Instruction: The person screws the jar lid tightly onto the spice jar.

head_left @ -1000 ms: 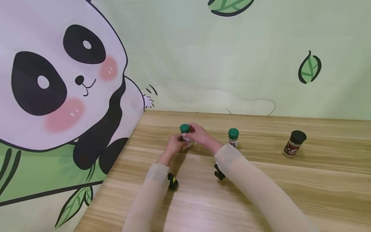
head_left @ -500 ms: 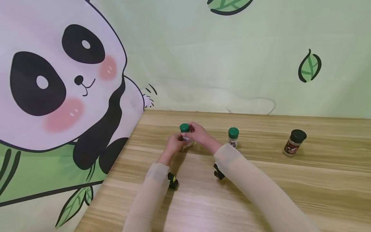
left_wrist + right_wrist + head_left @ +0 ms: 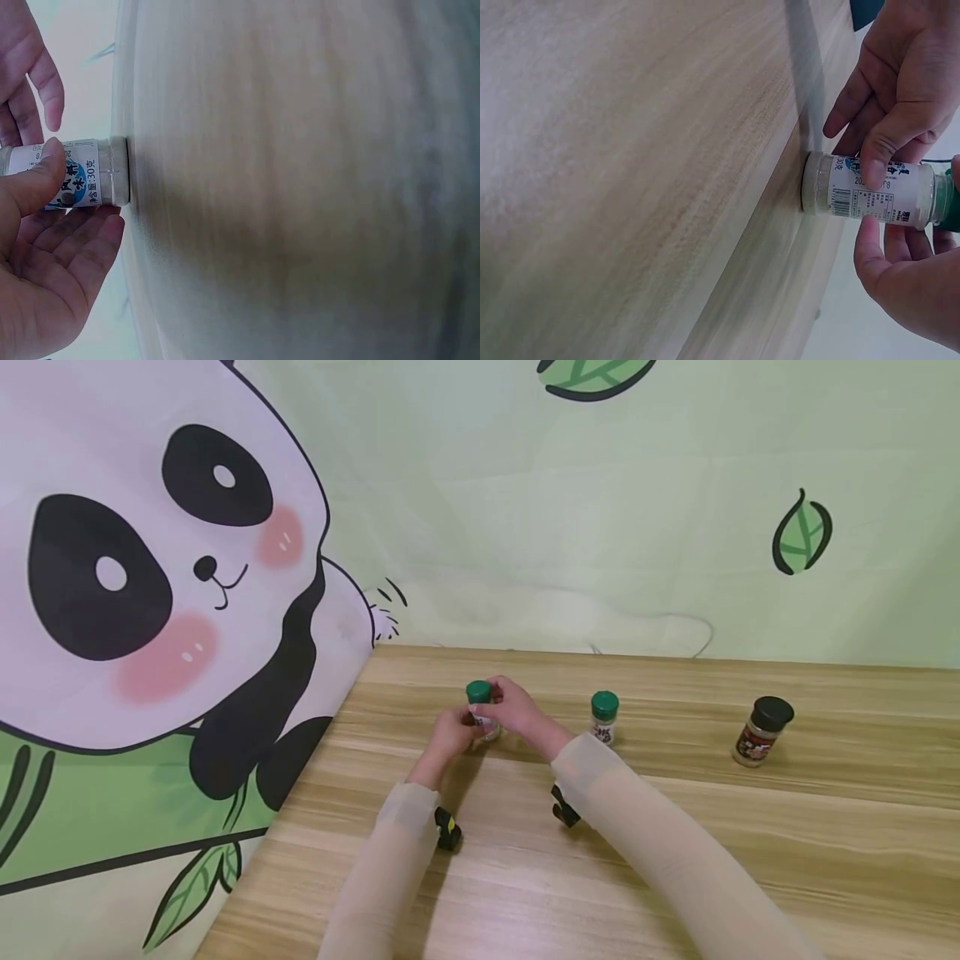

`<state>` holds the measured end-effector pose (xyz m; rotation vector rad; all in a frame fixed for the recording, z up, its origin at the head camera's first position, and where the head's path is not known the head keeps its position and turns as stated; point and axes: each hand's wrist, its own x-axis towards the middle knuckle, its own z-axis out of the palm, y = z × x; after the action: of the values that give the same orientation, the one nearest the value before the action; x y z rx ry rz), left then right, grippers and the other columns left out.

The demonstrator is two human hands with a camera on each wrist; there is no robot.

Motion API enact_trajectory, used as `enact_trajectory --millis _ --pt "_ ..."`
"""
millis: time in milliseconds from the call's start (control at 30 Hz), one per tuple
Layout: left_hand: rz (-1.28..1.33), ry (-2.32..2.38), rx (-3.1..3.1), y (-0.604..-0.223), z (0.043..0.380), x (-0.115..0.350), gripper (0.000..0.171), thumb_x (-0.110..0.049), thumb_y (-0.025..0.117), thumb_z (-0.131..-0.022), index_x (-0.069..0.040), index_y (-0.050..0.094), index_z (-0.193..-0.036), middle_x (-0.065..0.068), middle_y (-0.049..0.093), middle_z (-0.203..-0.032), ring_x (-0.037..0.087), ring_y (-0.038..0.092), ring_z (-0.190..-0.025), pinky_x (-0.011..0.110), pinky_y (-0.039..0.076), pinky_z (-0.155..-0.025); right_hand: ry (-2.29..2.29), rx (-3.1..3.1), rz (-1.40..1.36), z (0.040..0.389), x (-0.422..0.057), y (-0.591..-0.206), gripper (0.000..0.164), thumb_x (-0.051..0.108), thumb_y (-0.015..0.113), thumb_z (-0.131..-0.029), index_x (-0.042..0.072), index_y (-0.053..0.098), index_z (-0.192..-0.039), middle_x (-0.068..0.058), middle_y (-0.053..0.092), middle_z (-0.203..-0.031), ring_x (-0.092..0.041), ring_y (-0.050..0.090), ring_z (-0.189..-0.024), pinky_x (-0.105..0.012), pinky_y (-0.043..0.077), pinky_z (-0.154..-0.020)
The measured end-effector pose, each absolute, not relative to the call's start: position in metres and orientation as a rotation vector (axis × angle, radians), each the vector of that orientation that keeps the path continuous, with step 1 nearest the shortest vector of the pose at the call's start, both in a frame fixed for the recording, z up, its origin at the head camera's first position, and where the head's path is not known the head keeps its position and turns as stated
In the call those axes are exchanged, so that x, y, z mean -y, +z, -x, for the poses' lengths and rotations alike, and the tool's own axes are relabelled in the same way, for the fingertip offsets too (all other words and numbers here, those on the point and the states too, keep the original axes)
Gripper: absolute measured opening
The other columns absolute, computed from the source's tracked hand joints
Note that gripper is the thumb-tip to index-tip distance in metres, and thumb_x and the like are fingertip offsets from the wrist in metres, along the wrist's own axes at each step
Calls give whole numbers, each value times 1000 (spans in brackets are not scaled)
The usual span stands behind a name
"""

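Note:
Upright on the wooden table (image 3: 510,893) stands a small clear seasoning bottle (image 3: 486,727) with a white label and a green cap (image 3: 478,692). My left hand (image 3: 452,735) grips its lower body; in the left wrist view the thumb lies across the label of the bottle (image 3: 88,174). From the right, my right hand (image 3: 517,706) holds the bottle higher up, near the cap. The right wrist view shows both hands round the bottle (image 3: 874,196), its base against the tabletop and the clear neck visible below the green cap (image 3: 951,210). Fingers partly hide the body.
A second green-capped seasoning bottle (image 3: 603,717) stands to the right, just beyond the right sleeve (image 3: 645,810). Farther right is a wider jar with a black lid (image 3: 763,731). Behind the table hangs a green backdrop (image 3: 555,527) with a painted panda.

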<state>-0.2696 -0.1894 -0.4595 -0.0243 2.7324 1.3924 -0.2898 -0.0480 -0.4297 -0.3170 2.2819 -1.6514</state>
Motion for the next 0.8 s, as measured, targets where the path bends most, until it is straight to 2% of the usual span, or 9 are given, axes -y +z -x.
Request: enact_trajectory --millis 367,800 --pt "6 1379 -2740 -460 269 189 30 -11 72 -95 8 69 -119 28 71 -122 39 68 -114 45 56 -98 -1674 -2230 326 292 45 -432 61 14 68 -98 -1 41 -150 -26 52 -149 -39 50 -140 -49 41 -119" --pt "-8 1397 -2733 -460 270 190 30 -8 71 -95 7 69 -121 27 70 -127 40 66 -122 48 52 -106 -1638 -2137 459 294 37 -429 60 12 63 -100 1 39 -154 -26 53 -149 -39 52 -138 -48 43 -116"
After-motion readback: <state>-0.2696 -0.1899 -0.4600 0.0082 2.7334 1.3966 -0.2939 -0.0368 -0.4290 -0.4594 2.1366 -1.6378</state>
